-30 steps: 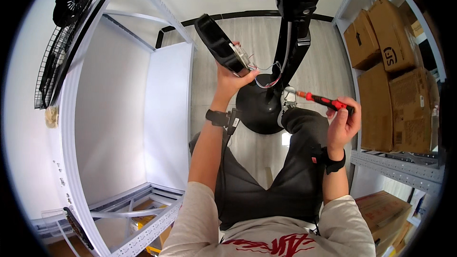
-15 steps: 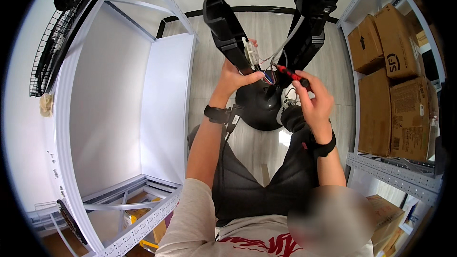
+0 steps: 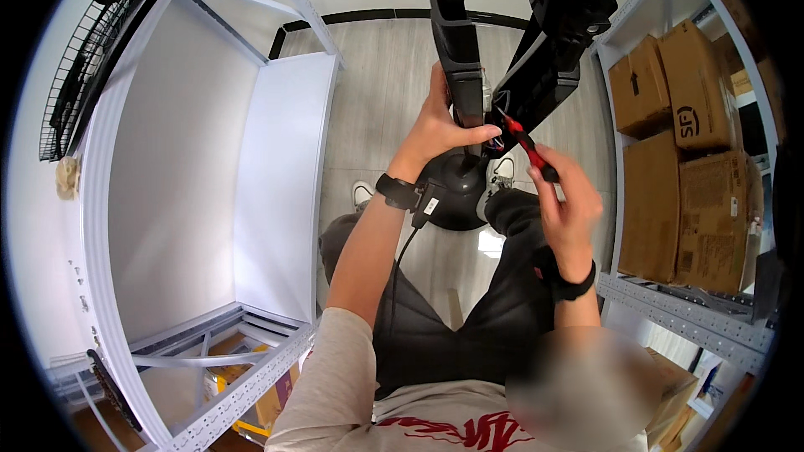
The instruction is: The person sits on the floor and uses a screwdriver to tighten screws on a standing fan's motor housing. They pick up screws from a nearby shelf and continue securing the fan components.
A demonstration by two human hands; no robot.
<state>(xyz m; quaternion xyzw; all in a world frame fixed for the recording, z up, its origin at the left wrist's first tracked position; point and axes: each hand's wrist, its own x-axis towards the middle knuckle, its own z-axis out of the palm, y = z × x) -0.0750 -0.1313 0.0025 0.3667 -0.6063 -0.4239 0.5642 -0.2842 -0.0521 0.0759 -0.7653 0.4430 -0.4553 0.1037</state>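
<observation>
My left hand (image 3: pixel 441 127) grips a long black plastic housing (image 3: pixel 459 46), its thumb across the lower end and its fingers behind. Between my right thumb and fingers is a red and black screwdriver (image 3: pixel 528 144); my right hand (image 3: pixel 568 201) angles its tip up and left to the gap beside the housing. Thin coloured wires (image 3: pixel 496 144) show just below my left thumb. To the right leans the other half of the device, a black column (image 3: pixel 548 75). A round black base (image 3: pixel 456 192) stands on the floor under the housing. Whether the tip touches anything is hard to see.
A white metal shelf (image 3: pixel 280 184) stands on the left. On the right, a rack (image 3: pixel 687 310) holds several cardboard boxes (image 3: pixel 649 201). A dark cable (image 3: pixel 404 247) hangs from my left wristband. My legs and shoes flank the base.
My left hand has brought the black housing rightward, closer to the column and more upright. The white part on its side is now mostly hidden. The screwdriver has shifted right and points more steeply upward.
</observation>
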